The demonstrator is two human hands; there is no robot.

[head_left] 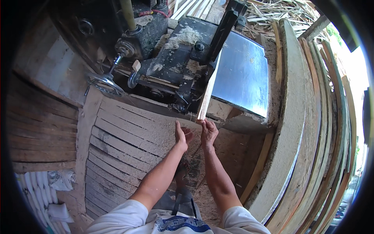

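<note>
A thin wooden strip (207, 87) is being held at its near end by the right hand (208, 132), fingers closed around it, just below the centre of the frame. The left hand (182, 135) is being kept beside it, open and holding nothing, close to the strip's end but seemingly not touching it. The strip is being fed on edge along the black upright guide (224, 27) of the sawing machine (175, 58), beside the shiny steel worktop (243, 74) in the upper middle. Most of the strip's length is lying past the guide already, so the pass appears well advanced; only the near end is left. Stacked planks (311, 128) are leaning at the right.
</note>
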